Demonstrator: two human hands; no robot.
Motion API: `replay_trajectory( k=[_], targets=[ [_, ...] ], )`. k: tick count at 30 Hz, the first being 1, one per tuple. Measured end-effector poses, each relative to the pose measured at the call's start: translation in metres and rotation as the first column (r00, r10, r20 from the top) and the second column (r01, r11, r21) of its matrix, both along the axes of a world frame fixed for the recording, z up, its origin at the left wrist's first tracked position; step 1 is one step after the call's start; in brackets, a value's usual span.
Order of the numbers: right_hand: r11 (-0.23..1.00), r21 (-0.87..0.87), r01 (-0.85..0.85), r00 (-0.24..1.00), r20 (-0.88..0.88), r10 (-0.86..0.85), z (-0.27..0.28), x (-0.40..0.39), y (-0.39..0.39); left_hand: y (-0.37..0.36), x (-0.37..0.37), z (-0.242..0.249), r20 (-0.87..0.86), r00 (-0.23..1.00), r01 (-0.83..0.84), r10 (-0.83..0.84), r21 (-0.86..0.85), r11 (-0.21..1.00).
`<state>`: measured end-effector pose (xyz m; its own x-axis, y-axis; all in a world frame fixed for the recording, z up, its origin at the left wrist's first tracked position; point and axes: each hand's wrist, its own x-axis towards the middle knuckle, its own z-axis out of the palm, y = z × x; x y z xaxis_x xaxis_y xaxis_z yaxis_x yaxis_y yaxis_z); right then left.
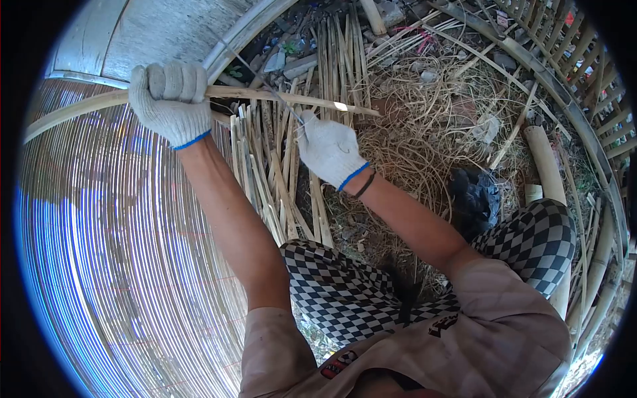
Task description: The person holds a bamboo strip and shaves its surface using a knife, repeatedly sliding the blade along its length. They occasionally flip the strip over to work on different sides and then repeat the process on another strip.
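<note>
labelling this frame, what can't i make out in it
All in the head view:
Bamboo strip: a stretch is covered by the left hand; its left end meets the dark lens border.
Thin tool: its near end is hidden at the right hand.
Black plastic: folds hide any contents.
Shirt print: too small to read.

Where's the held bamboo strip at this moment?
In the head view, the bamboo strip runs across the upper left toward centre, clasped in the left hand and passing just above the right hand.
</note>
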<state>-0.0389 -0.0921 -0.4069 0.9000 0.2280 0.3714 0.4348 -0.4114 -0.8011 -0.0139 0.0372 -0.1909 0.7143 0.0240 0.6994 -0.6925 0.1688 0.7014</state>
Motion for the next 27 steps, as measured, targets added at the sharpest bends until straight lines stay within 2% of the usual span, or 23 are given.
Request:
replay_trajectory(
  k=[2,3,5,6,9,12,14,15,18,20,21,24,25,26,27],
  targets=[
    [0.997,0.001,0.081,0.996,-0.044,-0.081,-0.033,0.023,0.014,-0.01,-0.002,0.001,0.009,1.0,-0.03,0.03,0.021,0.999],
    [0.995,-0.044,0.092,0.993,-0.069,-0.095,-0.043,0.031,0.011,-0.014,-0.003,0.0,0.01,0.993,-0.113,0.113,-0.009,0.994],
    [0.991,0.03,0.13,0.99,-0.06,-0.128,-0.052,0.032,0.014,-0.006,-0.003,0.0,0.014,1.0,-0.02,0.02,-0.007,1.0],
    [0.986,0.064,0.155,0.987,-0.062,-0.151,-0.047,0.028,0.009,-0.003,-0.001,0.001,0.011,0.999,0.032,-0.032,-0.008,0.999],
    [0.999,0.044,0.031,0.997,-0.065,-0.028,-0.001,0.004,-0.005,0.001,0.001,-0.001,-0.001,0.999,0.052,-0.052,-0.026,0.998],
    [0.997,0.072,-0.011,1.0,-0.006,0.012,0.016,0.001,-0.002,-0.013,-0.001,-0.002,-0.004,0.999,-0.039,0.039,-0.028,0.999],
    [0.997,0.043,0.068,0.997,-0.036,-0.067,-0.013,0.023,0.006,-0.024,0.003,0.004,-0.02,0.993,-0.121,0.12,-0.027,0.992],
    [0.993,0.075,0.09,0.992,-0.095,-0.082,-0.035,0.035,0.006,-0.026,0.005,0.006,-0.025,0.996,-0.082,0.082,-0.003,0.997],
    [0.968,0.164,0.19,0.972,-0.17,-0.162,-0.13,0.063,0.005,-0.03,0.011,0.011,-0.029,0.992,-0.124,0.124,-0.016,0.992],
    [0.979,-0.159,0.128,0.978,-0.147,-0.151,-0.156,0.068,-0.005,-0.036,0.009,0.013,-0.052,0.982,-0.183,0.183,0.006,0.983],
    [0.979,-0.157,0.131,0.962,-0.22,-0.164,-0.158,0.066,-0.005,-0.038,0.008,0.014,-0.061,0.975,-0.214,0.214,0.016,0.977],
    [0.982,-0.175,0.07,0.997,-0.003,-0.072,-0.147,0.073,-0.003,-0.022,0.018,0.013,-0.142,0.99,-0.01,0.021,0.083,0.996],
    [0.98,-0.196,-0.029,0.997,-0.07,0.016,-0.136,0.077,-0.007,-0.028,0.021,-0.001,-0.135,0.966,-0.201,0.221,0.145,0.969],
    [0.992,-0.124,0.003,0.992,-0.124,-0.018,-0.113,0.071,-0.01,-0.028,0.03,-0.02,-0.217,0.956,-0.187,0.198,0.069,0.98],
    [0.998,-0.052,0.043,0.982,-0.18,-0.051,-0.09,0.058,-0.006,-0.028,0.038,-0.041,-0.225,0.942,-0.248,0.248,0.026,0.968]
  ],
)
